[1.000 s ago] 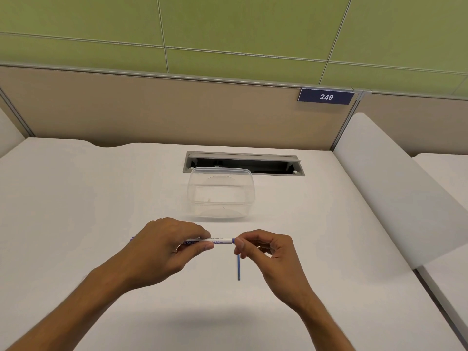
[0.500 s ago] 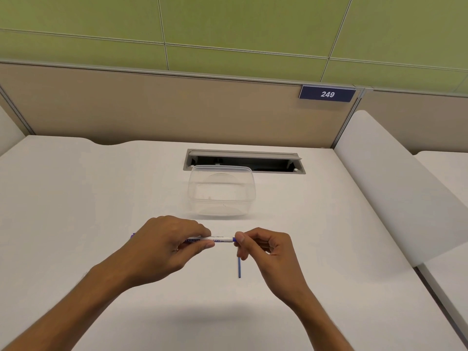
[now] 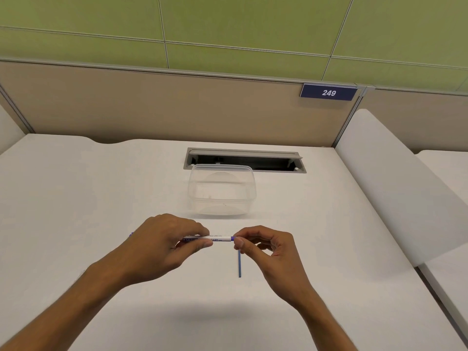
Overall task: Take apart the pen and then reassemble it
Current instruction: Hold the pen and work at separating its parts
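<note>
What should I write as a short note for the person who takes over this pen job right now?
Left hand: closed around the white pen barrel, held level above the table.
Right hand: fingertips pinched on the blue part at the barrel's right end; whether it is going on or coming off cannot be told.
Thin blue rod, probably the refill: lying loose on the table below the right hand, so the pen is apart.
Clear plastic container: behind the hands; no pen parts visible in it.
Left to do: put the rod back in the barrel and close the end.
</note>
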Action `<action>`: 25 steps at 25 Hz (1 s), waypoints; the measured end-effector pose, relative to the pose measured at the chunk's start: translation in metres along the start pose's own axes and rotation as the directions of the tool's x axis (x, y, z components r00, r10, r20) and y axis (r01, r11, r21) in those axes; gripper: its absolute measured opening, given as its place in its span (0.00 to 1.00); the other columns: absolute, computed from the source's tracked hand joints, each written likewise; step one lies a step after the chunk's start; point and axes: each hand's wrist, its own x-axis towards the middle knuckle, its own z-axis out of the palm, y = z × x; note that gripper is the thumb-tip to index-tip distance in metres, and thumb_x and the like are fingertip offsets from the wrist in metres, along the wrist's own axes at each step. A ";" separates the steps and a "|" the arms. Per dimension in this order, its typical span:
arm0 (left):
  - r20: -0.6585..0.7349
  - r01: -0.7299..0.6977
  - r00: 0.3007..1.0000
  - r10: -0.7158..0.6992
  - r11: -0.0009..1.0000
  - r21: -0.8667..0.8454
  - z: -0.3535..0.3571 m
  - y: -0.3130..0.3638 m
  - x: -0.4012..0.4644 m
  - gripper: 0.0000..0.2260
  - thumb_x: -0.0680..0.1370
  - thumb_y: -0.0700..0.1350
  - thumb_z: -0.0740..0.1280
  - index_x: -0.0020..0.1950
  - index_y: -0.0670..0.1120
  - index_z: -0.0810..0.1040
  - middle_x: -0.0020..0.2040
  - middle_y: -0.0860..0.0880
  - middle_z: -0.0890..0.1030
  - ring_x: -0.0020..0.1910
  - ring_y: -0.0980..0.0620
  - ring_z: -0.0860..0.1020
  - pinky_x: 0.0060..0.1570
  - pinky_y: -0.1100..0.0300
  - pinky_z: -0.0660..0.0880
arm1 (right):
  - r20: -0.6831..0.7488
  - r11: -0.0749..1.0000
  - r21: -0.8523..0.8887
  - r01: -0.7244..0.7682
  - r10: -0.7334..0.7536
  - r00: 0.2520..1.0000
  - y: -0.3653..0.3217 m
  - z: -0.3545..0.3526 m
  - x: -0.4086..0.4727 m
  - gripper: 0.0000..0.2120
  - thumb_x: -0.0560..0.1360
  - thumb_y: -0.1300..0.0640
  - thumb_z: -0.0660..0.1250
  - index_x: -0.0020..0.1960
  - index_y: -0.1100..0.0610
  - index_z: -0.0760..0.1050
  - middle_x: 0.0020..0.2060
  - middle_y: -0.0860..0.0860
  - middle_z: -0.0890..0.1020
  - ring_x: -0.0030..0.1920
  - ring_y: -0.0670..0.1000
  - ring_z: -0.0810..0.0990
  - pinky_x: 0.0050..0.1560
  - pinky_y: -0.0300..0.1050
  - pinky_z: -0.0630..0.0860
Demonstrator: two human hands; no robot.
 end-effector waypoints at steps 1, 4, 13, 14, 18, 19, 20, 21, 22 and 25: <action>0.001 0.002 1.000 -0.002 1.000 -0.003 0.000 0.000 0.000 0.14 0.77 0.61 0.58 0.46 0.56 0.80 0.30 0.59 0.74 0.30 0.57 0.69 0.29 0.59 0.66 | -0.004 1.000 -0.002 0.003 -0.003 1.000 0.001 -0.001 0.000 0.04 0.75 0.56 0.74 0.44 0.48 0.85 0.40 0.45 0.87 0.42 0.45 0.84 0.45 0.44 0.78; -0.003 0.018 1.000 -0.018 1.000 -0.021 -0.002 -0.001 0.000 0.14 0.77 0.61 0.59 0.46 0.56 0.80 0.31 0.59 0.74 0.30 0.58 0.69 0.28 0.60 0.66 | -0.018 1.000 -0.002 0.005 -0.005 1.000 0.002 -0.003 0.000 0.06 0.75 0.58 0.74 0.45 0.48 0.85 0.43 0.44 0.87 0.44 0.46 0.84 0.46 0.44 0.78; 0.003 0.032 0.999 -0.032 0.999 -0.006 -0.003 -0.002 -0.001 0.13 0.76 0.60 0.61 0.47 0.56 0.81 0.33 0.59 0.79 0.32 0.57 0.72 0.31 0.57 0.72 | -0.033 1.000 0.016 0.012 -0.012 0.999 0.005 -0.006 -0.002 0.06 0.73 0.59 0.75 0.46 0.48 0.86 0.43 0.44 0.88 0.45 0.47 0.85 0.44 0.42 0.78; 0.005 0.033 0.999 -0.033 0.999 -0.003 -0.003 -0.002 -0.001 0.13 0.76 0.60 0.60 0.47 0.56 0.81 0.34 0.58 0.80 0.32 0.57 0.72 0.31 0.56 0.72 | -0.032 1.000 0.013 0.015 -0.015 0.999 0.006 -0.006 -0.002 0.05 0.74 0.58 0.75 0.46 0.48 0.86 0.43 0.44 0.88 0.45 0.47 0.85 0.44 0.40 0.77; 0.028 0.028 0.999 -0.028 0.999 0.032 -0.004 -0.004 -0.004 0.15 0.76 0.63 0.58 0.47 0.57 0.81 0.34 0.57 0.80 0.32 0.56 0.72 0.32 0.56 0.73 | -0.011 0.996 -0.070 0.058 -0.059 0.998 0.006 -0.009 -0.003 0.04 0.74 0.56 0.74 0.45 0.47 0.85 0.42 0.43 0.87 0.46 0.47 0.84 0.41 0.31 0.73; 0.034 0.027 0.999 -0.029 0.999 0.044 -0.004 -0.005 -0.004 0.16 0.76 0.63 0.58 0.47 0.57 0.81 0.34 0.57 0.80 0.33 0.56 0.73 0.33 0.56 0.73 | -0.004 0.994 -0.085 0.062 -0.062 0.998 0.006 -0.009 -0.003 0.04 0.74 0.56 0.75 0.46 0.47 0.85 0.42 0.42 0.87 0.46 0.47 0.84 0.41 0.31 0.73; 0.041 0.027 0.999 -0.029 0.998 0.059 -0.004 -0.006 -0.005 0.15 0.76 0.63 0.58 0.47 0.57 0.81 0.35 0.57 0.81 0.33 0.56 0.73 0.33 0.56 0.73 | 0.006 0.994 -0.096 0.059 -0.059 0.998 0.006 -0.009 -0.003 0.04 0.74 0.56 0.75 0.47 0.47 0.85 0.42 0.42 0.87 0.46 0.47 0.84 0.41 0.31 0.72; 0.048 0.025 0.998 -0.029 0.997 0.075 -0.003 -0.007 -0.005 0.15 0.76 0.62 0.59 0.47 0.57 0.81 0.35 0.56 0.81 0.33 0.55 0.73 0.33 0.55 0.73 | 0.019 0.992 -0.115 0.058 -0.057 0.998 0.007 -0.008 -0.004 0.04 0.74 0.56 0.74 0.47 0.47 0.85 0.42 0.41 0.87 0.46 0.46 0.84 0.41 0.30 0.72; 0.055 0.023 0.998 -0.028 0.996 0.091 -0.003 -0.008 -0.006 0.14 0.76 0.61 0.59 0.47 0.56 0.81 0.35 0.56 0.80 0.33 0.55 0.72 0.33 0.55 0.73 | 0.035 0.987 -0.148 0.063 -0.059 0.998 0.008 -0.008 -0.004 0.04 0.75 0.55 0.74 0.48 0.47 0.85 0.42 0.41 0.86 0.46 0.46 0.84 0.41 0.30 0.72; 0.055 0.031 0.998 -0.038 0.990 0.136 -0.002 -0.011 -0.007 0.13 0.76 0.61 0.59 0.46 0.57 0.80 0.33 0.57 0.78 0.32 0.55 0.71 0.33 0.55 0.73 | 0.064 0.959 -0.272 0.080 -0.065 0.996 0.013 -0.006 -0.004 0.03 0.76 0.53 0.72 0.48 0.45 0.84 0.43 0.40 0.85 0.47 0.46 0.82 0.40 0.30 0.71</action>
